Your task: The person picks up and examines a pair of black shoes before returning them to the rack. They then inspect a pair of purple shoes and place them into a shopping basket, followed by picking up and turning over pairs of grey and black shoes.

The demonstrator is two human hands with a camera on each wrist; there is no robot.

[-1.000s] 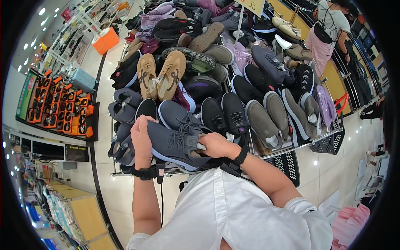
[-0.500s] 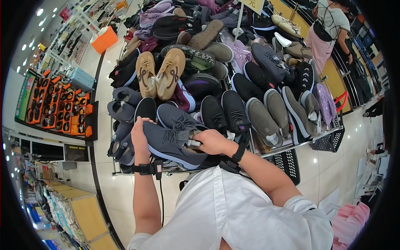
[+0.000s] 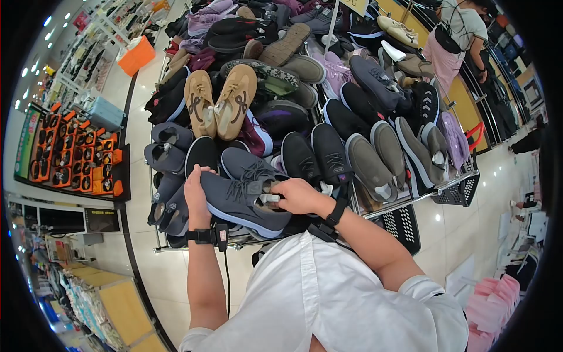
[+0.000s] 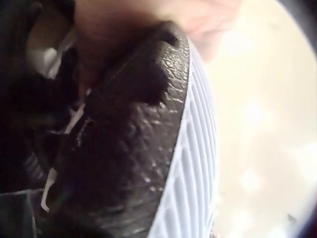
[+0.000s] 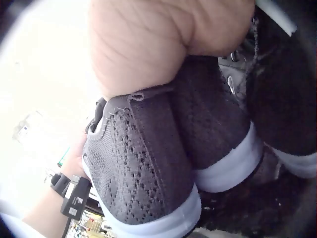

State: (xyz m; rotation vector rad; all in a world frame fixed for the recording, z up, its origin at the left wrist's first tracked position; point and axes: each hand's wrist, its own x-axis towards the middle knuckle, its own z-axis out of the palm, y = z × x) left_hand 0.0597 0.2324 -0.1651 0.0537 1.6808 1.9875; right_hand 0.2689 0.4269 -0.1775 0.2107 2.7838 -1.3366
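A dark grey lace-up sneaker (image 3: 239, 199) with a pale sole is held over the front of a shoe display in the head view. My left hand (image 3: 196, 190) grips it by the toe; the left wrist view shows the ribbed white sole (image 4: 190, 148) below that hand. At the collar, my right hand (image 3: 298, 196) has its fingers curled over the opening, beside a white piece (image 3: 270, 199) inside. The right wrist view shows the sneaker's perforated heel (image 5: 143, 158) under this hand, and hides the fingertips. Close behind lies a matching grey sneaker (image 3: 246, 164).
Shoes heap the metal-framed stand, among them tan sneakers (image 3: 233, 105), black sneakers (image 3: 331, 155) and grey slip-ons (image 3: 366, 167). Black baskets (image 3: 402, 226) sit below its front edge. An orange rack (image 3: 76, 155) stands left; a person (image 3: 457, 38) is at the back right.
The held sneaker has shifted a little left and its toe has swung outward, both hands moving with it. The head view has turned slightly, so the display sits further left.
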